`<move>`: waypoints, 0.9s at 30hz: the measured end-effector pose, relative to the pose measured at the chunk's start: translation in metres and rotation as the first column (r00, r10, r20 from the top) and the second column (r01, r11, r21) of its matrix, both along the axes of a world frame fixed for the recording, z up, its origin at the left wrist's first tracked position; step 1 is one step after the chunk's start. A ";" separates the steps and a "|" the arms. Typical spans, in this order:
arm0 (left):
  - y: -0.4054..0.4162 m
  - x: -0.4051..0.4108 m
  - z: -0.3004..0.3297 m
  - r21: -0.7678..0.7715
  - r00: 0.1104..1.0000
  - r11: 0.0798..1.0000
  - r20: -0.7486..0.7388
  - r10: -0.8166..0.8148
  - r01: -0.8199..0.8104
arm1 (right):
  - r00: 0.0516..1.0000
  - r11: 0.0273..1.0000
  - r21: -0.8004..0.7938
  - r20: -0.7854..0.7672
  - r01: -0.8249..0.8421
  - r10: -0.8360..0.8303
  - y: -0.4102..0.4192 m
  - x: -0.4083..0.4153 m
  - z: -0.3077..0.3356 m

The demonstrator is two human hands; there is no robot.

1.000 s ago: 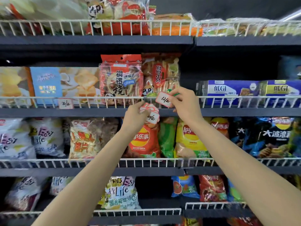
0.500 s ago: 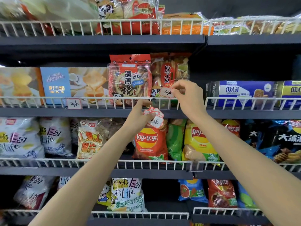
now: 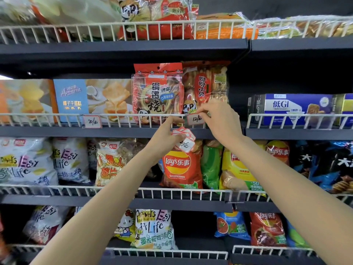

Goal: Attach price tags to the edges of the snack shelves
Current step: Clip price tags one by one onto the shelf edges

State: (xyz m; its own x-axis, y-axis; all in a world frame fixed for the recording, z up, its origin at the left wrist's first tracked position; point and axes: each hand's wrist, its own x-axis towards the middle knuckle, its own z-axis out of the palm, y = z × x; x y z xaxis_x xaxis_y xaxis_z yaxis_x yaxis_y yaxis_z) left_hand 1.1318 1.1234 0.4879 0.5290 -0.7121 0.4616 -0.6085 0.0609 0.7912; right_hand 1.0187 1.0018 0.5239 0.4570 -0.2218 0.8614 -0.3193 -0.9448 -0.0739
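My right hand (image 3: 219, 121) pinches a small red-edged white price tag (image 3: 195, 119) against the white wire rail (image 3: 114, 119) of the second shelf, below the red and orange rice-cracker bags (image 3: 158, 92). Just lower left, my left hand (image 3: 168, 136) grips a stack of similar price tags (image 3: 184, 137), its fingertips touching the rail beside the held tag. Another price tag (image 3: 91, 121) hangs on the same rail further left, under a blue cake box (image 3: 71, 96).
Dark shelves with white wire rails stack above and below. Chip bags (image 3: 181, 167) fill the third shelf under my hands. White snack bags (image 3: 24, 161) sit at left. Blue boxes (image 3: 286, 108) stand at right on the second shelf.
My right hand has carried the tag down from above the rail onto the wire rail. My left hand rose slightly toward the rail with its stack. The view shifted a little.
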 end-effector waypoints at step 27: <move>0.002 0.000 0.001 -0.002 0.999 1.000 0.036 0.000 0.000 | 0.983 0.956 -0.246 -0.050 0.159 -0.176 0.002 0.004 -0.014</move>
